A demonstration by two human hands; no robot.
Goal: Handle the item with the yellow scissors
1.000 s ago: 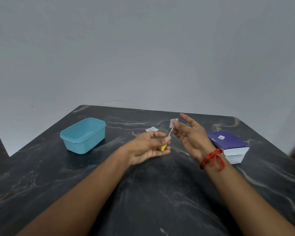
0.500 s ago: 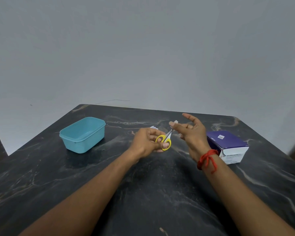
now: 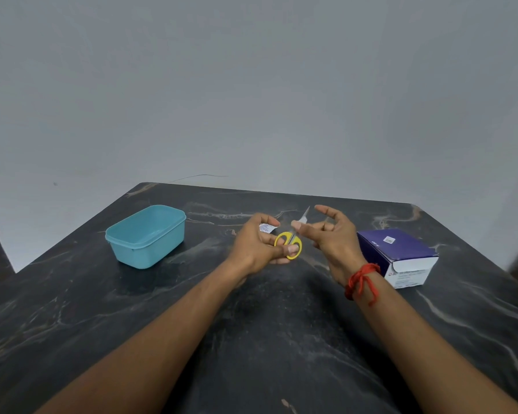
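A: What is the left hand [image 3: 256, 245] holding?

B: It is gripping small scissors [image 3: 290, 242] by the yellow loops, with fingers curled through and around them. The grip there is narrow and closed on the handles. The thin metal blades are pointing up and away, toward the far edge of the worktop [image 3: 251, 339].

A: And the right hand [image 3: 332, 237]?

B: It is hovering just right of the scissors, thumb and forefinger closing near the blades, the other fingers spread loosely. Whether it is pinching something small and pale at the blades, I cannot tell; that spot is blurred.

A: How are the scissors likely handling?

B: I am judging them light and stiff, easy to lift with one hand. The plastic loops are giving the safest hold, smooth but shaped to the fingers. The blades look slim and pointed, so I am reckoning they are the part to keep skin away from, and slippery to pinch.

A: Where is everything else lying?

B: Taking the scissors as the mark: a small white paper scrap [image 3: 266, 228] is lying just behind the left hand, beyond the scissors. A teal container [image 3: 145, 236] is sitting well to their left, open at the top. A purple box [image 3: 398, 255] is resting to their right, past the right hand, whose wrist is wearing a red thread [image 3: 362, 282].
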